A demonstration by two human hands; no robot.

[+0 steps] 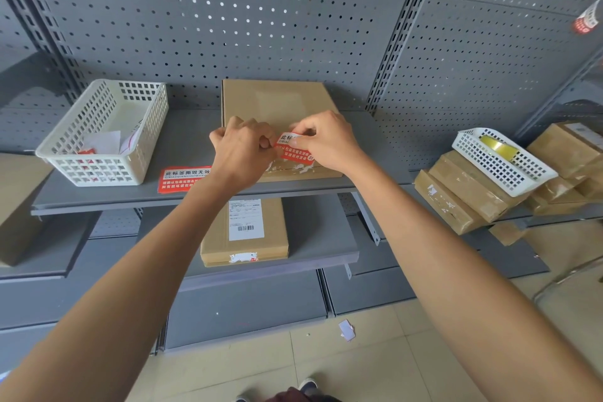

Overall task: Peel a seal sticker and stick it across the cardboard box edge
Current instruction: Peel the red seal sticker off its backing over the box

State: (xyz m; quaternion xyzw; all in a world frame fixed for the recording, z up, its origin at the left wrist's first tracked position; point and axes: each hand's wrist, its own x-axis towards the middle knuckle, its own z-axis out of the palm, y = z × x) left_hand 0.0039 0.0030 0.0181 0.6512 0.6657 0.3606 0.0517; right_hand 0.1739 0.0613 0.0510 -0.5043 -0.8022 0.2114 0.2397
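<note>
While the cardboard box (277, 108) lies flat on the grey shelf (182, 147), both hands meet over its near edge, holding a red seal sticker (292, 151) just above it. The left hand (243, 148) has its fingers curled in, thumb and forefinger pinching the sticker's left end, perhaps its backing; the right hand (329, 140) pinches the right part between thumb and fingertips. The sticker looks thin, light and limp, likely to curl and cling to skin or itself, so I would hold it only by its outer corners and keep it taut. White torn remnants on the box edge suggest such seals tear easily. Its white print is Chinese; "此标" shows at the top, the rest partly hidden. A second red sticker (184, 179) lies on the shelf to the left, reading "此标签撕毁无效". A white basket (98, 137) stands farther left.
</note>
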